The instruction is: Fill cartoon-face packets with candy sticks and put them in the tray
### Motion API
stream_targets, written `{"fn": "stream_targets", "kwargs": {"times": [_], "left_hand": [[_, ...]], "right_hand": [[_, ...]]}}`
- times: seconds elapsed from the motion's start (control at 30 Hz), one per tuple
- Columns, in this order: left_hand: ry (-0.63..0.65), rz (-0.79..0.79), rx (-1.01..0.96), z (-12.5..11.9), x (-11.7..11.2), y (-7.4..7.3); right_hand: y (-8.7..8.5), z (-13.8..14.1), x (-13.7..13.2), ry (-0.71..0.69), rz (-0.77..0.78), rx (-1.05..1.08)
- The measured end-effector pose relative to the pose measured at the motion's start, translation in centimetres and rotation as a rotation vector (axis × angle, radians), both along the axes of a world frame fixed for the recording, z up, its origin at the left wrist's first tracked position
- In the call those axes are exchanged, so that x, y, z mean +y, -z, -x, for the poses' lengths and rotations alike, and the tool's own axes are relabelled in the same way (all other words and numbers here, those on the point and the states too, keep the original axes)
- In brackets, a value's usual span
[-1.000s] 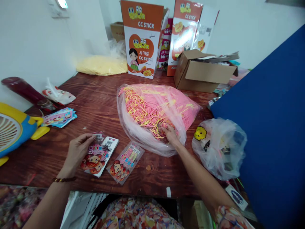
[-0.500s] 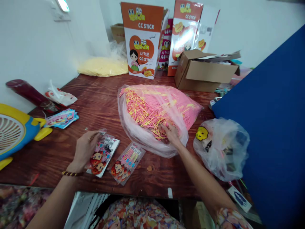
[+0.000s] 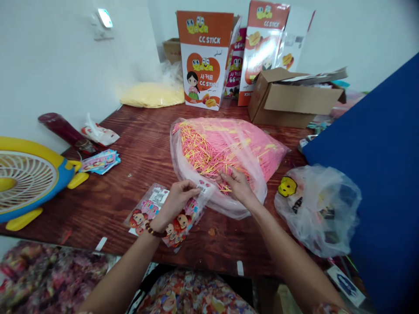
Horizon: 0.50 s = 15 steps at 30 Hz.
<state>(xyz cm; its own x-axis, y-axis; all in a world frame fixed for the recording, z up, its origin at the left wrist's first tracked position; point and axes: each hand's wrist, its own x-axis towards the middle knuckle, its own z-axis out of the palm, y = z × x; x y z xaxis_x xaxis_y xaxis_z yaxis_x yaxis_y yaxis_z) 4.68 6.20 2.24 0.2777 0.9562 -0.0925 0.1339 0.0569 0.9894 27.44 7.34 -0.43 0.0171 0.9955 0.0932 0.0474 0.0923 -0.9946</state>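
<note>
Pinching the top end of a flat clear plastic packet printed with red-haired cartoon faces (image 3: pixel 182 221), the person's left hand (image 3: pixel 176 197) is closed on it and holds it low over the dark reddish-brown wooden desk (image 3: pixel 137 144), near the front edge. The packet is glossy and slightly crumpled, with a white barcode label at its upper end and bright pink and blue print in the middle; that upper end reaches the big clear plastic bag of thin pink and yellow sticks (image 3: pixel 229 146). A second, similar cartoon-printed packet (image 3: pixel 144 213) lies flat just to the left, partly under the wrist. The right hand (image 3: pixel 237 185) rests in the mouth of the stick bag, fingers bent down onto the sticks; whether it actually grips any cannot be told. A crumpled clear bag with a yellow smiley face (image 3: pixel 317 209) sits to the right, and a yellow and blue plastic fan (image 3: pixel 29 179) stands at the far left.
</note>
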Motion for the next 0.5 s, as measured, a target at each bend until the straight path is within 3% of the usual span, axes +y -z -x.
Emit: {"fn": "stream_targets", "kwargs": {"times": [0.23,0.3,0.5], "left_hand": [[0.002,0.026,0.061,-0.1,0.4,1.8],[0.026,0.039,0.095,0.0,0.1,1.8],[0.112,0.037,0.137,-0.9,0.0,1.0]], "right_hand": [[3.6,-2.7,0.4,0.089,0.102,-0.248],[3.1,-2.4,-0.4,0.062,0.059,-0.264],[-1.3,1.0,-2.7,-0.217,-0.188,-0.462]]}}
